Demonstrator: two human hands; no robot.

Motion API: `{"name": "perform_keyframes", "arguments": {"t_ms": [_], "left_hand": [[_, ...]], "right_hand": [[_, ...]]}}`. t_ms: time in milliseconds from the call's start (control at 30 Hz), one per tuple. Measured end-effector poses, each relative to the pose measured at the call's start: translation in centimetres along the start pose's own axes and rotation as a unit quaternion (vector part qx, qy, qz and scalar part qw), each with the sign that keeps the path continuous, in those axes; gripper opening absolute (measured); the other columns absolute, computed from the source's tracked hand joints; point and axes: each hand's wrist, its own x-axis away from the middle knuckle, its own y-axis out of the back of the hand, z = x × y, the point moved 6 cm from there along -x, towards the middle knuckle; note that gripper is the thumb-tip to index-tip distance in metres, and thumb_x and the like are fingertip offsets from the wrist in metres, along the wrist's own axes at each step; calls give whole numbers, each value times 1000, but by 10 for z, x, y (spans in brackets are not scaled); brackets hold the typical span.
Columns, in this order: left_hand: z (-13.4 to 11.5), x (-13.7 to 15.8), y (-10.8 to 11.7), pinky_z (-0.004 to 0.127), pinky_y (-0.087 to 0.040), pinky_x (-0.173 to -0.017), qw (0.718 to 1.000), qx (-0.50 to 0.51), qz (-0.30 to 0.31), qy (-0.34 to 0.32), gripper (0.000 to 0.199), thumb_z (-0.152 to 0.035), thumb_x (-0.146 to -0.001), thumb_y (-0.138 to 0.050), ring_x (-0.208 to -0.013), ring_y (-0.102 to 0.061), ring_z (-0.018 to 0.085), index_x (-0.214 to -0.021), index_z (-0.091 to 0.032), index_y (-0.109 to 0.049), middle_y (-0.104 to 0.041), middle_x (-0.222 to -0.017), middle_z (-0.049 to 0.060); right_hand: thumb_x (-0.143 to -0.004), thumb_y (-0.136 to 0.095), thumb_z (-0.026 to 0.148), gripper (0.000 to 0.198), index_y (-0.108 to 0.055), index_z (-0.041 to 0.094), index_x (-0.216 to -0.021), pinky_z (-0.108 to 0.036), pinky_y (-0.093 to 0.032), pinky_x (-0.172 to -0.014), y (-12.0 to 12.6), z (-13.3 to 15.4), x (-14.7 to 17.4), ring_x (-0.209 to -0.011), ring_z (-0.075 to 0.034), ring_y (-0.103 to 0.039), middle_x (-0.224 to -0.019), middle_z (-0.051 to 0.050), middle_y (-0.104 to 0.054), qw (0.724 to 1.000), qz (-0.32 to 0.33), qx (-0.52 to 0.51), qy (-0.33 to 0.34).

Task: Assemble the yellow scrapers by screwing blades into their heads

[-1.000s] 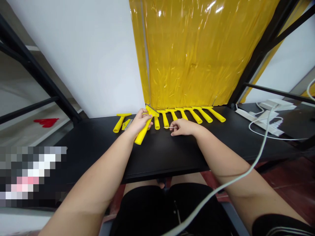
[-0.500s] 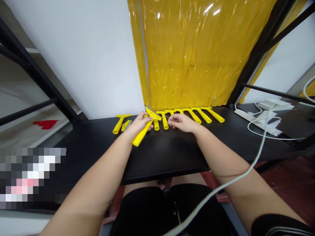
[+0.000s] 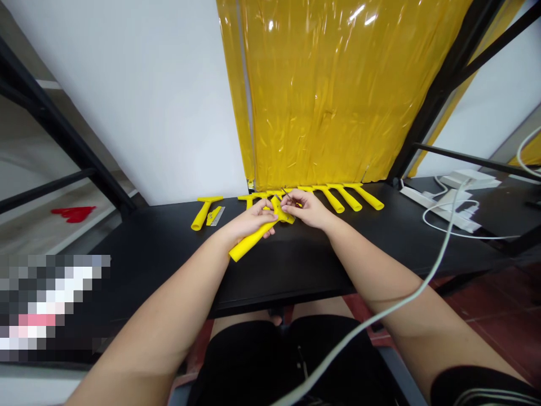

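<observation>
My left hand point(image 3: 252, 221) is closed around the neck of a yellow T-shaped scraper point(image 3: 250, 242), whose hollow handle points down and left toward me. At the scraper's head, my right hand point(image 3: 307, 208) has its thumb and fingers pinched on the edge, where a thin dark strip shows; the fingers hide part of it. Behind my hands, a row of similar yellow scrapers point(image 3: 350, 197) lies along the back of the black table point(image 3: 291, 265). Left of my left hand are another yellow scraper point(image 3: 202, 214) and a small yellow piece with a grey blade point(image 3: 215, 216).
A yellow plastic strip curtain point(image 3: 338, 101) hangs behind the table beside a white panel point(image 3: 169, 101). Power strips point(image 3: 443, 206) with white cables lie at the right. A pale cable point(image 3: 380, 321) crosses in front of my right forearm. Black metal posts point(image 3: 63, 129) frame both sides.
My right hand has moved left and now grips the scraper's head. My left hand has shifted slightly right, turning the scraper so that its head points toward the right hand.
</observation>
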Motion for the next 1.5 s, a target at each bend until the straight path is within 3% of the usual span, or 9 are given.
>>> {"name": "perform_keyframes", "arguments": {"t_ms": [133, 367, 533, 733, 900, 1067, 1200, 1500], "left_hand": [[-4, 2, -7, 22, -48, -47, 1000, -5, 14, -17, 43, -35, -81, -82, -57, -68, 15, -98, -24, -44, -62, -75, -4], [-6, 1, -9, 22, -48, -45, 998, -33, 19, -48, 39, -33, -84, -78, -55, -68, 14, -96, -24, -42, -61, -76, -5], [-2, -4, -7, 21, -47, -41, 996, -54, 14, -66, 38, -31, -85, -76, -52, -67, 14, -96, -24, -41, -58, -75, -6], [1, -11, -1, 22, -47, -41, 998, -18, -30, -51, 38, -26, -82, -76, -49, -65, 15, -97, -24, -41, -60, -71, -6], [-2, -13, 17, 21, -46, -41, 990, 10, -124, -60, 32, -20, -84, -69, -48, -65, 16, -97, -24, -39, -64, -67, -4], [-7, -10, 29, 22, -47, -42, 981, 21, -174, -77, 32, -17, -83, -68, -46, -63, 14, -96, -24, -39, -63, -68, -6], [-6, -10, 32, 22, -46, -41, 979, 19, -188, -73, 31, -16, -84, -67, -47, -63, 14, -96, -24, -39, -63, -71, -5], [-4, -13, 33, 23, -46, -41, 980, 10, -184, -74, 29, -15, -85, -65, -46, -63, 14, -96, -24, -39, -65, -74, -4]], "right_hand": [[-84, -74, 38, 19, -72, 21, -91, -35, -48, -76, 2, 3, 0, -78, -18, -53, -87, -3, -59, 1000, -1, 24, 13], [-83, -75, 41, 24, -67, 21, -91, -33, -46, -71, -3, -6, -1, -73, -16, -49, -82, 0, -56, 999, 24, -31, -14], [-73, -85, 40, 39, -52, 22, -85, -28, -47, -70, -5, -11, -1, -72, -12, -49, -81, 4, -50, 993, -2, -114, -40], [-71, -84, 33, 43, -52, 24, -98, -22, -43, -55, -3, -25, 1, -66, -10, -47, -87, 4, -52, 987, -59, -111, -102], [-75, -70, 22, 21, -59, 21, -92, -29, -51, -65, 5, -31, -2, -73, -14, -58, -87, -1, -61, 994, -56, -52, -75], [-80, -67, 19, 18, -68, 20, -98, -38, -57, -85, 10, -31, -1, -86, -19, -66, -95, -6, -69, 998, -58, 8, -30], [-81, -66, 18, 17, -70, 19, -98, -41, -57, -92, 8, -34, 0, -88, -20, -67, -97, -7, -70, 998, -45, 43, -20], [-82, -67, 18, 17, -71, 19, -99, -42, -58, -91, 8, -38, -1, -90, -21, -68, -97, -7, -70, 997, -40, 59, -13]]}}
